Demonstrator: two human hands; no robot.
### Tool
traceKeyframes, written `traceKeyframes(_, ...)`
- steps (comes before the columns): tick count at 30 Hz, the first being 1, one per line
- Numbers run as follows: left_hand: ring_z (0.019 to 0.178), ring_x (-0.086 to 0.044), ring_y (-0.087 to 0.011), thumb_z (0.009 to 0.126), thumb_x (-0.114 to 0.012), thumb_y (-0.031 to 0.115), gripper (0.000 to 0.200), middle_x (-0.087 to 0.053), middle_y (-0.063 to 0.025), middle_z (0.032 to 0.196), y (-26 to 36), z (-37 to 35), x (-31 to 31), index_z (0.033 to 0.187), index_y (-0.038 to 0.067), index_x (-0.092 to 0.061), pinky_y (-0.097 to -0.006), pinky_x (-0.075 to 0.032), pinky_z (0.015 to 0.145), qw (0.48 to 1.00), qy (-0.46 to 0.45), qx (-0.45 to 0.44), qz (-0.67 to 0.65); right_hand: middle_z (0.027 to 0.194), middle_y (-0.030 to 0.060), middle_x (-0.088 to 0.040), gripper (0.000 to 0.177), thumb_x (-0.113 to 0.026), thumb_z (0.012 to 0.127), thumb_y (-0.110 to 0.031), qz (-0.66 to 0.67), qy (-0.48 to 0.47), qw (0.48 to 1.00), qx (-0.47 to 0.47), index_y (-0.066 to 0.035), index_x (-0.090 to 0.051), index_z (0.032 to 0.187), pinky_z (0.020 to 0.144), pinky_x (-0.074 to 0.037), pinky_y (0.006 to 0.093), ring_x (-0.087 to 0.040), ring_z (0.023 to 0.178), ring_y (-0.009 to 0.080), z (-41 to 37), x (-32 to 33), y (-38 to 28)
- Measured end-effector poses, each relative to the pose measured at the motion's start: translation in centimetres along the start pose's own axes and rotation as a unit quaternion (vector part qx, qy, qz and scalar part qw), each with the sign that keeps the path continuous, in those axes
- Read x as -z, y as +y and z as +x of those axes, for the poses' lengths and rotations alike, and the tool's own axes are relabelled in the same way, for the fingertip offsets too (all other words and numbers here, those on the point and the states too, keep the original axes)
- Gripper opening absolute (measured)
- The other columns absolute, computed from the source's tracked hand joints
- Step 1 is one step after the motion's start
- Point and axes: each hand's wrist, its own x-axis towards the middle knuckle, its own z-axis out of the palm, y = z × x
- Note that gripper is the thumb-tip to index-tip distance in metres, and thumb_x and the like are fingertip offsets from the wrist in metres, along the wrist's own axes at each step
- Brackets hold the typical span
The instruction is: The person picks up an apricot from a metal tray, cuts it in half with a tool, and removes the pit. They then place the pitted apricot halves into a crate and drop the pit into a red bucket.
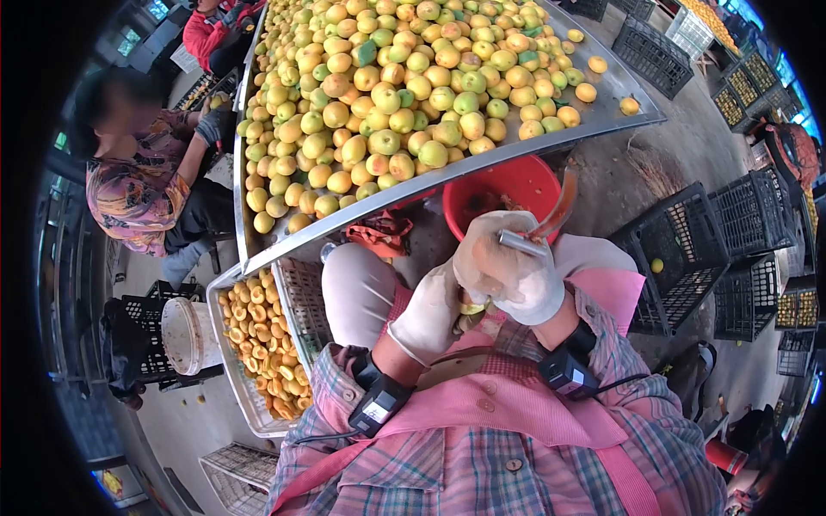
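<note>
My right hand [508,267], in a white glove, is closed around a knife [551,219] with a metal handle and a curved blade pointing up over a red bucket [503,193]. My left hand [430,310], also gloved, holds a yellow fruit [471,305] tucked under my right hand, mostly hidden. Both hands are above my lap, just below the edge of a big metal table [602,103] heaped with yellow-green fruit [404,95].
A metal tray [225,361] of halved fruit sits low at my left, beside a white bucket [189,335]. Another person [142,185] sits at the table's left side. Black plastic crates [688,249] stand on the right, some with fruit.
</note>
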Motion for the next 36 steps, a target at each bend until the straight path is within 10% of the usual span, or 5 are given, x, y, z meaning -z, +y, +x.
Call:
traceKeyframes(18,0.074,-0.057,-0.008,0.09,-0.06,0.015,0.039,-0.06,-0.0041,0.094,1.4,-1.1,-1.1,0.123,0.001,-0.047,-0.0195,-0.047,0.065,0.978,-0.077,-0.191,-0.016,0.049,-0.0016,-0.03,0.047,-0.037,0.104,-0.037,0.135,0.028,0.984,0.115,-0.01,-0.039,0.065,0.044,-0.035,0.0301,-0.031,0.039,0.0125,0.4,-0.5,-0.5)
traceKeyframes(20,0.06,-0.049,-0.0055,0.1,-0.042,0.019,0.024,-0.057,-0.0024,0.085,1.8,-0.3,0.0,0.119,0.005,-0.048,-0.0167,-0.037,0.047,0.884,-0.188,0.069,-0.423,0.05,-0.001,-0.031,0.047,-0.036,0.104,-0.037,0.129,0.042,0.981,0.136,-0.01,-0.04,0.066,0.044,-0.035,0.031,-0.031,0.04,0.0133,0.5,-0.2,-1.0)
traceKeyframes(24,0.052,-0.044,-0.0055,0.104,-0.033,0.026,0.028,-0.057,-0.0028,0.08,0.6,0.5,0.8,0.117,0.007,-0.048,-0.0162,-0.029,0.041,0.878,-0.197,0.104,-0.423,0.053,-0.004,-0.031,0.041,-0.034,0.104,-0.033,0.122,0.144,0.968,0.167,-0.012,-0.041,0.07,0.044,-0.033,0.0293,-0.028,0.042,0.0107,0.5,0.2,-1.5)
traceKeyframes(26,0.051,-0.046,-0.006,0.104,-0.036,0.036,0.035,-0.058,-0.0028,0.078,1.5,0.1,0.8,0.113,0.007,-0.052,-0.0162,-0.031,0.041,0.976,-0.057,0.024,-0.208,0.054,-0.0033,-0.03,0.035,-0.039,0.103,-0.026,-0.218,0.193,0.938,0.191,-0.013,-0.039,0.07,0.042,-0.034,0.0282,-0.03,0.041,0.0111,-0.1,0.6,-1.8)
traceKeyframes(36,0.071,-0.06,-0.0379,0.094,-0.051,0.019,0.02,-0.061,-0.0177,0.077,3.1,1.1,1.7,0.089,0.002,-0.06,-0.0408,-0.05,0.062,0.864,0.257,-0.325,0.287,0.066,0.0039,-0.058,0.035,-0.054,0.095,-0.036,-0.013,0.176,0.972,-0.154,-0.006,-0.059,0.111,0.038,-0.036,0.0245,-0.049,0.042,0.0119,-0.2,-1.0,3.3)
